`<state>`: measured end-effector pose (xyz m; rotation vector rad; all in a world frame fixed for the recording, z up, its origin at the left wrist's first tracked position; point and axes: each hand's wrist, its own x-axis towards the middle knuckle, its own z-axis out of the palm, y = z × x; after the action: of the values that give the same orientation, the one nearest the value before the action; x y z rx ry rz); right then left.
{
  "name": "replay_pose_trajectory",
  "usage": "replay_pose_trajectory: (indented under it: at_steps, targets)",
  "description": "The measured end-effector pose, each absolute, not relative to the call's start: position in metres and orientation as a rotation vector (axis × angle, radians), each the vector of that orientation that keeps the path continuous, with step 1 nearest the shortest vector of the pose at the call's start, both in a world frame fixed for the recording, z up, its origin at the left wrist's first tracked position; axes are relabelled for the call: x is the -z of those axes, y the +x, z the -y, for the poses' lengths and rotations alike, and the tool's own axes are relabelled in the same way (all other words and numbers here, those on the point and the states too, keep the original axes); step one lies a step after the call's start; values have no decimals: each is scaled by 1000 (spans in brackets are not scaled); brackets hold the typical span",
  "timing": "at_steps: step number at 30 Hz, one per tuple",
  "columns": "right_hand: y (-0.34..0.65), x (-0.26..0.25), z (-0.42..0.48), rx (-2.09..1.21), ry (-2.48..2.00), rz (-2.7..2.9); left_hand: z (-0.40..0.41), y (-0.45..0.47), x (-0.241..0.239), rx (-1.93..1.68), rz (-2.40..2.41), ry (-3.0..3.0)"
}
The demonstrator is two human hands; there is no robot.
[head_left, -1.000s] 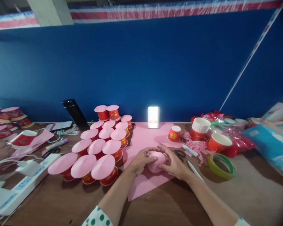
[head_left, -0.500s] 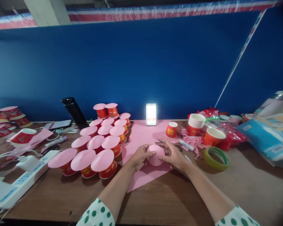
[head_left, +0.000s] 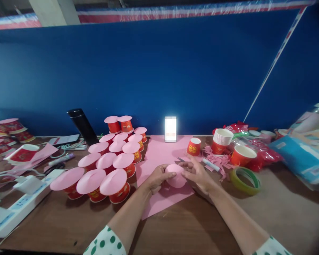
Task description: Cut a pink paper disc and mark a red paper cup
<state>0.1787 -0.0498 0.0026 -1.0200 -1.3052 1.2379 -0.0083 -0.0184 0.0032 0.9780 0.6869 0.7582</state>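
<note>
Free wood along the table's (head_left: 170,235) near edge

Bare surface runs from the pink paper (head_left: 162,152) to that edge; the left forearm (head_left: 133,209) and right forearm (head_left: 236,216) cut across it. Disc-topped cups (head_left: 106,161) block the left; a tape roll (head_left: 240,190), paper scraps (head_left: 221,162) and a cup stack (head_left: 223,138) crowd the right. Between, a paper-covered lane ends at a glowing screen (head_left: 171,129) by the far edge.

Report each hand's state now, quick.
Left hand: closed on the pink paper disc, thumb on top.
Right hand: at the disc's right edge; grip cannot be told.
</note>
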Motion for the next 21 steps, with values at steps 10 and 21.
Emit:
replay_pose_trajectory:
  at_steps: [10,21]
  targets:
    - [216,-23,48,-66,-1909,2043,12,-9,5,-894,-640,853]
    - [215,-21,50,14,-2106,2151,8,-9,7,-966,-670,814]
